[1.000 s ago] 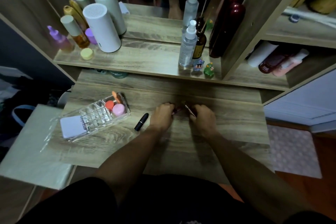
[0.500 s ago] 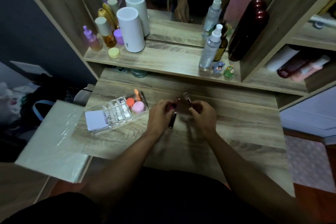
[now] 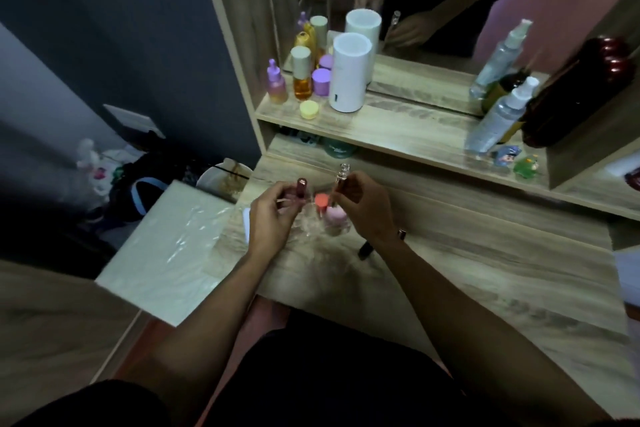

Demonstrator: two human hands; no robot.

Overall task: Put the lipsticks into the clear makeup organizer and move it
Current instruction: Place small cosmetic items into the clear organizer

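Observation:
My left hand [image 3: 273,215] grips a dark red lipstick [image 3: 302,188], held upright. My right hand [image 3: 367,206] pinches a slim lipstick tube with a clear cap [image 3: 341,177], tilted slightly. Both hands hover over the clear makeup organizer [image 3: 311,230], which lies on the wooden desk [image 3: 467,253] mostly hidden beneath them. In the organizer I see an orange puff [image 3: 321,200] and a pink puff [image 3: 335,217]. A black lipstick [image 3: 365,248] lies on the desk just under my right wrist.
A raised shelf holds a white cylinder [image 3: 349,74], several coloured bottles [image 3: 301,78], spray bottles [image 3: 498,114] and a dark red bottle [image 3: 571,94] before a mirror. A plastic-wrapped white box [image 3: 162,250] sits off the desk's left edge. Two small figurines [image 3: 516,161] stand on the shelf.
Both hands lifted a lipstick each from the desk centre and moved left over the organizer. The black lipstick stayed on the desk. The camera view swung left.

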